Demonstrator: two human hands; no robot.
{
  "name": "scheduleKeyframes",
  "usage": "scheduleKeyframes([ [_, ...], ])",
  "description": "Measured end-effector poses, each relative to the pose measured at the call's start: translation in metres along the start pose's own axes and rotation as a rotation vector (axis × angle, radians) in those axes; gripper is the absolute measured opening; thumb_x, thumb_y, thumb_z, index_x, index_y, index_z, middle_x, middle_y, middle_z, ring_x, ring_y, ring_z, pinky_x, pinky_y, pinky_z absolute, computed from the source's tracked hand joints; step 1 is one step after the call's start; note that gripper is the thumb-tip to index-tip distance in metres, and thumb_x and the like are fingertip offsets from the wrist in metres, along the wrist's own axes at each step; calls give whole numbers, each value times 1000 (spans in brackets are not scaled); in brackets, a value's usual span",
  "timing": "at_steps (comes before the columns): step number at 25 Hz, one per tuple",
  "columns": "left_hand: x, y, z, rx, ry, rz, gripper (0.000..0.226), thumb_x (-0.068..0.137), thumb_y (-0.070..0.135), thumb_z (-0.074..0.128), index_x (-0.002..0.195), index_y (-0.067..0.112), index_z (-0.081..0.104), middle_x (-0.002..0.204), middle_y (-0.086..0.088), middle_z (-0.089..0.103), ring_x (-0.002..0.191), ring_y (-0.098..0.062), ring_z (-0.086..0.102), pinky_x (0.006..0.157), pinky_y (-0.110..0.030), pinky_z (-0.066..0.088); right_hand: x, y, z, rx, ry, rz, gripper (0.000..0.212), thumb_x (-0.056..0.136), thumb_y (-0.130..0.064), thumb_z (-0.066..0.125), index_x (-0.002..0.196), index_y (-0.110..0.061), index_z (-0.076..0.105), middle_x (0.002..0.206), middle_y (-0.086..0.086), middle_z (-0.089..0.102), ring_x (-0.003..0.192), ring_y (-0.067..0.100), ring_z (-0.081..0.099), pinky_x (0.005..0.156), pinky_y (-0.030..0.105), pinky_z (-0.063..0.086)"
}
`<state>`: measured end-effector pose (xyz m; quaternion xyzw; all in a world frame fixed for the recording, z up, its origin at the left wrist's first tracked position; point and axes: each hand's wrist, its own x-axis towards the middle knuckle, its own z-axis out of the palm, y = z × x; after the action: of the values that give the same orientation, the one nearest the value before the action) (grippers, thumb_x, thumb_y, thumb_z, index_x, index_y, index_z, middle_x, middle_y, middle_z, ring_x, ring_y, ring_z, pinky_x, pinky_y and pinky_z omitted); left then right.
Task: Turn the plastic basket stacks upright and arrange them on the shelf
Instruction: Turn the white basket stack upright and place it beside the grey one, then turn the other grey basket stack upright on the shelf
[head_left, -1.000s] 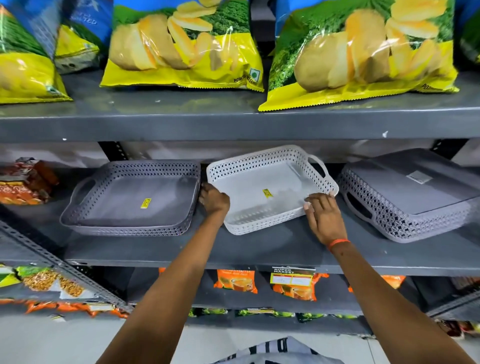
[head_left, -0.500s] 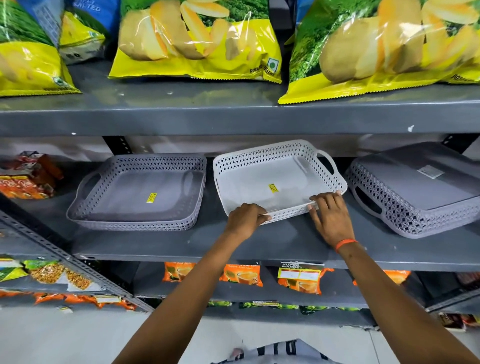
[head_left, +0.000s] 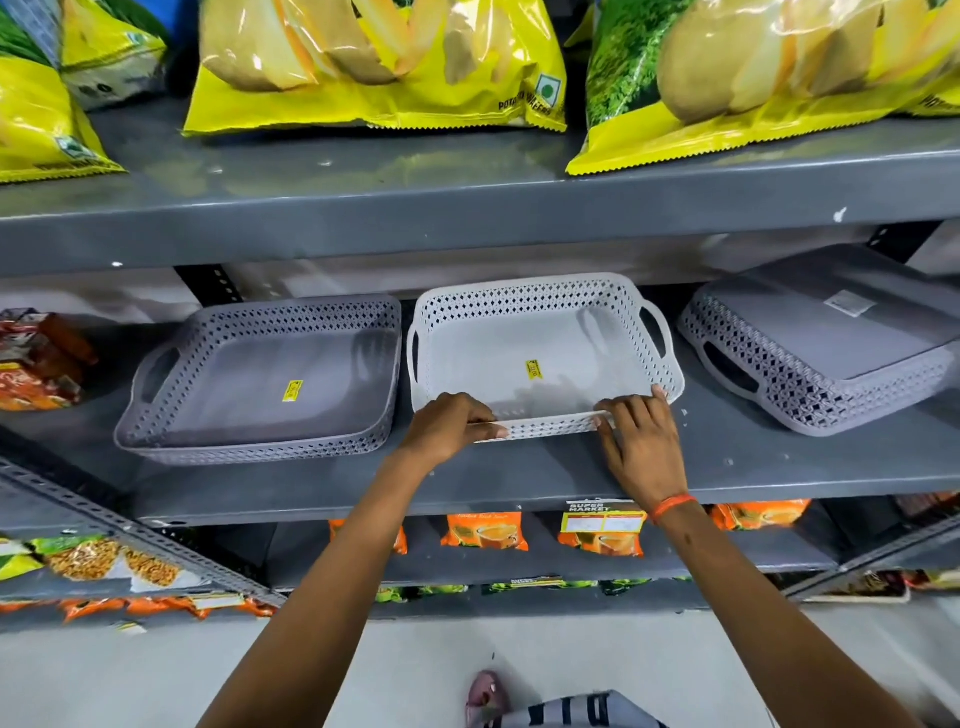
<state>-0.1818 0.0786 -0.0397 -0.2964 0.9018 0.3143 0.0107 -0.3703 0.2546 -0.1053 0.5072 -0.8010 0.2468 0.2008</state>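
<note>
- Grey painted metal shelf (head_left: 519, 478), scuffed, in a shop aisle; pale floor (head_left: 130, 675) below.
- Grey perforated plastic basket stack (head_left: 260, 384) at left, upright.
- White perforated plastic basket stack (head_left: 540, 358) in the middle, upright, front rim pinched by left hand (head_left: 447, 426) and right hand (head_left: 641, 447).
- Upturned grey plastic basket stack (head_left: 821, 338) at right.

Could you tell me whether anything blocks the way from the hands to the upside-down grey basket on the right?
Nothing visible does. Both the left hand and right hand hold the white basket's front rim, and only bare shelf lies between them and the overturned grey basket.
</note>
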Motion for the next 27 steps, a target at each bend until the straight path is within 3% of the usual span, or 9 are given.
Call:
scheduleKeyframes([
  [5,12,47,6,-28,61,20,48,75,44,71,114,16,63,121,-5,68,114,-21,61,96,-36,49,15,6,-19,82,46,5,26,92,-28,42,103,-11,60,97,10,66,98,30,57,115,41,21],
  [11,59,171,54,19,256,196,49,81,38,67,123,15,57,128,-6,63,121,-26,52,99,-35,43,30,92,-72,20,32,149,39,90,-34,34,110,-8,55,102,18,59,101,40,51,112,51,27],
  [15,100,243,108,13,308,295,37,81,23,68,114,6,62,113,-18,68,107,-34,60,90,-40,49,19,184,-104,31,68,312,40,86,-32,38,113,-5,51,117,21,54,108,42,46,106,51,32],
  [19,134,261,161,129,153,121,27,84,9,59,110,0,60,120,-24,63,109,-41,59,90,-45,48,4,249,-118,309,270,830,45,88,-12,53,129,3,40,136,32,35,124,44,34,104,44,25],
  [21,143,258,182,182,109,80,28,86,5,51,113,-1,55,129,-26,52,115,-45,51,96,-47,44,5,272,-118,654,394,1219,26,91,-9,50,115,0,46,117,22,56,106,30,52,94,41,37],
  [22,146,256,190,206,109,60,31,86,7,50,116,1,53,133,-25,46,119,-47,45,101,-48,42,5,281,-117,891,422,1329,6,93,-9,48,98,-7,49,92,9,67,84,20,59,81,40,45],
  [23,149,254,194,215,127,44,34,87,10,52,120,3,52,136,-25,40,121,-48,40,104,-49,39,6,286,-115,1112,432,1375,13,95,-10,44,84,-13,47,68,-5,66,63,9,58,64,33,47],
  [25,149,257,194,184,223,89,38,85,15,58,121,4,52,138,-26,38,122,-47,38,105,-49,39,5,296,-112,1383,477,1331,28,97,-7,34,74,-19,45,44,-13,56,43,3,49,48,23,43],
  [27,140,272,184,106,398,202,30,85,9,57,113,-2,54,126,-28,53,112,-46,52,90,-48,47,7,295,-120,1499,539,1191,30,97,-4,30,77,-20,48,48,-13,56,42,4,46,46,20,40],
])
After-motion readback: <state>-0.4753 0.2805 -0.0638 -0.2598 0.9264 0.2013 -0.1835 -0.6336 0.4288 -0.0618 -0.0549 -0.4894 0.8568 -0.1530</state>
